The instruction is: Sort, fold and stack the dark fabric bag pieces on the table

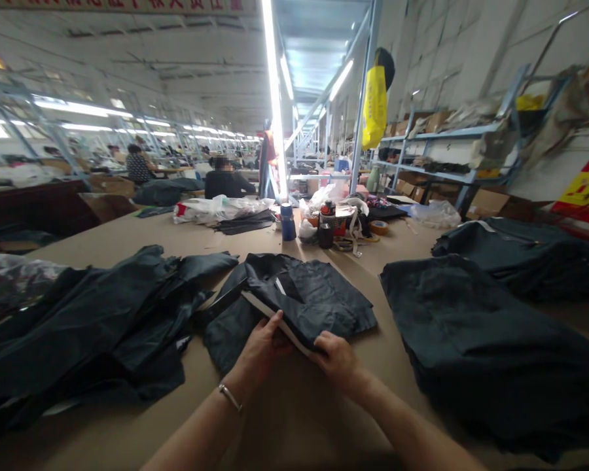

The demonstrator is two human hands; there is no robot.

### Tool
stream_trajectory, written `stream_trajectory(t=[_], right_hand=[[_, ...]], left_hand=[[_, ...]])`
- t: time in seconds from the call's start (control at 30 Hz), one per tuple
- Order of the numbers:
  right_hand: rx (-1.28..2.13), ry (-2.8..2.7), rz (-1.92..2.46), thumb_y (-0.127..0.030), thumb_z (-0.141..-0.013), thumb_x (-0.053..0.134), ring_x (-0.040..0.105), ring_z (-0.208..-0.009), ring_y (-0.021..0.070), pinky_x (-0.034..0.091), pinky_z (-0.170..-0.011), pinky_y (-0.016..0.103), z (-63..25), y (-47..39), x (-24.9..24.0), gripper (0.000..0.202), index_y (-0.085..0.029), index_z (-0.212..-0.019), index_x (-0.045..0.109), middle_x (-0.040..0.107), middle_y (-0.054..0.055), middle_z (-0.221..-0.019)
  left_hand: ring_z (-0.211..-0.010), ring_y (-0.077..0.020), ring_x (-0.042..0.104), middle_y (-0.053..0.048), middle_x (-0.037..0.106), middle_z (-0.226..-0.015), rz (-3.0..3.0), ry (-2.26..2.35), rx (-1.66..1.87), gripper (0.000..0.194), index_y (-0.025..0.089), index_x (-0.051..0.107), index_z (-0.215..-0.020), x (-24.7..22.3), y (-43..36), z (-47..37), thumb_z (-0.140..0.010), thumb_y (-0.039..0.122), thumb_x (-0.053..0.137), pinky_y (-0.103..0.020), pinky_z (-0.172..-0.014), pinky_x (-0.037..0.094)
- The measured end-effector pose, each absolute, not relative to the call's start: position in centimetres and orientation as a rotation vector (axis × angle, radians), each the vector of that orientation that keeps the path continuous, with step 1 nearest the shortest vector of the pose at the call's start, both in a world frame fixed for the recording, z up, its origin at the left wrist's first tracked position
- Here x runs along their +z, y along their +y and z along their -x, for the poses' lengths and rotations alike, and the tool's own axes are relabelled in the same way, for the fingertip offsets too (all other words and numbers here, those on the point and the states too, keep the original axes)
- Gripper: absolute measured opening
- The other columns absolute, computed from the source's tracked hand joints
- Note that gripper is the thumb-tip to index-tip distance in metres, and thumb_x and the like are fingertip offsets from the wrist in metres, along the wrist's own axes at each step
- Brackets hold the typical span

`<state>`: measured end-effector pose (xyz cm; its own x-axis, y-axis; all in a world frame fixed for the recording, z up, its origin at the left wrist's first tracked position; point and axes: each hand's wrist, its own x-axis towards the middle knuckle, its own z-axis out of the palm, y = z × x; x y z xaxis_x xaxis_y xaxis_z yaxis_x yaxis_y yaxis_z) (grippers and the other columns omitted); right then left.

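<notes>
A dark garment lies spread on the brown table in front of me, with a pale strip running along its near edge. My left hand is closed on that edge, thumb on top of the strip and fingers underneath. Farther right along the same edge, my right hand pinches the cloth near the strip's lower end. Between the two hands the edge is slightly raised and slants down to the right. A small white patch shows on the garment's upper part.
Loose dark garments heap on the left. Dark folded garments are stacked on the right, with another pile behind. At the table's back stand a blue bottle, a dark cup, tape and plastic bags. A person sits beyond.
</notes>
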<state>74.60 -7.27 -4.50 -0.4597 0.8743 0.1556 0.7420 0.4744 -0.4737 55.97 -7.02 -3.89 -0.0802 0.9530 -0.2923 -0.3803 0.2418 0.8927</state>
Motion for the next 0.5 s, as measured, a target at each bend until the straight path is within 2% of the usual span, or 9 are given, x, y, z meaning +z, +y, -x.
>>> stream_trajectory(t=[0.13,0.2,0.3,0.37,0.43,0.5], right_hand=[[0.536,-2.25,1.464,-0.021,-0.074,0.061,0.051,-0.069,0.0123,0.036,-0.062,0.022,-75.1,-10.1,-5.5,0.014,-0.017,-0.066,0.05,0.055,0.0,-0.073],[0.605,-2.168,1.457,-0.022,-0.071,0.063,0.053,-0.071,0.0137,0.04,-0.064,0.023,-74.5,-10.5,-5.1,0.011,-0.018,-0.075,0.053,0.057,0.0,-0.076],[0.65,-2.093,1.312,-0.018,-0.072,0.058,0.058,-0.091,0.018,0.045,-0.082,0.028,-73.2,-10.5,-3.8,0.036,-0.022,-0.108,0.054,0.061,0.003,-0.1],[0.562,-2.119,1.217,-0.011,-0.073,0.049,0.057,-0.103,0.0203,0.044,-0.093,0.031,-72.5,-10.1,-2.8,0.05,-0.021,-0.122,0.049,0.059,0.007,-0.111],[0.465,-2.155,1.17,-0.007,-0.072,0.042,0.055,-0.109,0.0218,0.042,-0.098,0.034,-72.2,-9.6,-1.9,0.055,-0.018,-0.126,0.049,0.059,0.01,-0.115],[0.433,-2.174,1.168,-0.007,-0.074,0.039,0.055,-0.11,0.0224,0.042,-0.098,0.035,-72.3,-9.1,-1.1,0.052,-0.016,-0.123,0.053,0.059,0.011,-0.115]], left_hand=[[-0.065,-0.0194,0.064,-0.009,0.066,-0.088,-0.651,1.201,1.251,0.028,0.016,0.053,-0.102,-3.5,-8.8,-56.8,-0.076,0.026,0.056,-0.035,-0.062,0.054],[-0.068,-0.0196,0.063,-0.008,0.067,-0.083,-0.711,1.224,1.281,0.021,0.013,0.058,-0.091,-3.1,-9.6,-57.3,-0.072,0.022,0.055,-0.031,-0.063,0.053],[-0.077,-0.0246,0.063,-0.009,0.068,-0.083,-0.857,1.215,1.316,0.021,0.013,0.064,-0.081,-2.8,-10.8,-58.3,-0.066,0.027,0.062,-0.032,-0.068,0.052],[-0.086,-0.0288,0.062,-0.01,0.069,-0.091,-0.953,1.236,1.333,0.031,0.015,0.067,-0.089,-3.0,-11.5,-58.9,-0.063,0.033,0.064,-0.035,-0.071,0.052],[-0.094,-0.0317,0.061,-0.01,0.069,-0.095,-1.008,1.303,1.351,0.036,0.018,0.067,-0.092,-3.5,-11.9,-59.3,-0.062,0.038,0.064,-0.037,-0.076,0.051],[-0.098,-0.0328,0.06,-0.011,0.069,-0.091,-1.003,1.34,1.368,0.033,0.018,0.068,-0.084,-3.8,-12.1,-59.1,-0.06,0.04,0.065,-0.038,-0.081,0.049]])
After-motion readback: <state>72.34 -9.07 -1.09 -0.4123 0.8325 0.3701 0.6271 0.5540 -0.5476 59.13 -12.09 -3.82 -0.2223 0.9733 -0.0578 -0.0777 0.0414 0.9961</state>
